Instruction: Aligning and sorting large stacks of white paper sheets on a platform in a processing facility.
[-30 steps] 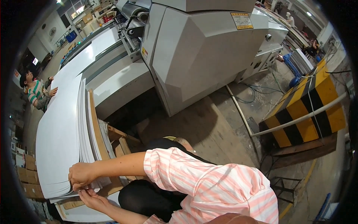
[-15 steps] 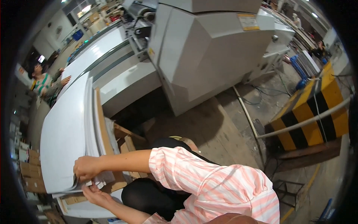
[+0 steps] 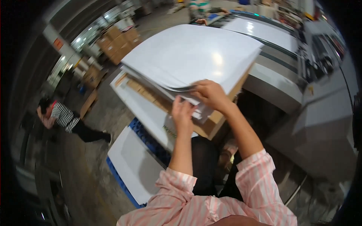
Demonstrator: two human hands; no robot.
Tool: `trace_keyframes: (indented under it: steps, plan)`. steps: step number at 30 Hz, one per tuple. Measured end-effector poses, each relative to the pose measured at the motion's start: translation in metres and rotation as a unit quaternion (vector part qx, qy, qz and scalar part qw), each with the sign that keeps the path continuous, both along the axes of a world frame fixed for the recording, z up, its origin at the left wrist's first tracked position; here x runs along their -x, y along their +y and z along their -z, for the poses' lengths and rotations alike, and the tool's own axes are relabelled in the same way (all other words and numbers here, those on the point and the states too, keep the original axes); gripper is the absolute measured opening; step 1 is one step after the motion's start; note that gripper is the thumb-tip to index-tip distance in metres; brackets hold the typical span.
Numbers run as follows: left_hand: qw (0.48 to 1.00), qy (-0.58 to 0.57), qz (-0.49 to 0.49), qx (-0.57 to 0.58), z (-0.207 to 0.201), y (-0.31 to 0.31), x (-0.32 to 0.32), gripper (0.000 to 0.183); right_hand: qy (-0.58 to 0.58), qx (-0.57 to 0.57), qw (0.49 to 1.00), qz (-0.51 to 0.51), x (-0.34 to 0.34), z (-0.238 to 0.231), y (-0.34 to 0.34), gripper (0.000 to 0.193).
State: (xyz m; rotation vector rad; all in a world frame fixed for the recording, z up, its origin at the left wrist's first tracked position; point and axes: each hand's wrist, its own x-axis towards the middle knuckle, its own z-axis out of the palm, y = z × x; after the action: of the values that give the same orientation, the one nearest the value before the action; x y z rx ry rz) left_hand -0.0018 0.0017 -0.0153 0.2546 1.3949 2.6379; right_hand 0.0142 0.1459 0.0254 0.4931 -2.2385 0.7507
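Note:
A thick stack of large white paper sheets (image 3: 196,49) lies ahead of me, its near corner lifted and bent. My right hand (image 3: 211,94) is closed on the edges of the upper sheets at that corner, thumb hidden. Just below and left of it is my left hand (image 3: 182,113), fingers curled at the lower sheets' edge. What its fingertips hold is hidden. Crumpled white paper bits (image 3: 197,114) show between the hands, next to the left fingertips.
Under the stack is a wooden pallet (image 3: 147,92). A white board (image 3: 132,162) lies on a blue pallet to the left. A grey machine (image 3: 316,139) stands at right. One person (image 3: 68,116) is at left; another (image 3: 200,11) stands beyond the stack. Cardboard boxes (image 3: 118,43) are behind.
My view has swung left, bringing the stack to the middle and the machine to the right. Both hands stay at the stack's corner; the left hand has turned from palm-up to fingers pointing forward.

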Motion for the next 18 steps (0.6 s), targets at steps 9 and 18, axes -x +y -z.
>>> trace_keyframes:
  steps: [9, 18]
  plan:
    - [0.999, 0.003, 0.028, -0.018, -0.001, 0.006, 0.008, 0.043, 0.095, -0.122, 0.987, 0.031, -0.011, -0.015, -0.015, 0.041]
    - [0.998, -0.009, -0.040, 0.048, -0.008, 0.011, 0.010, 0.062, -0.003, -0.114, 0.993, 0.024, -0.016, -0.016, 0.004, 0.024]
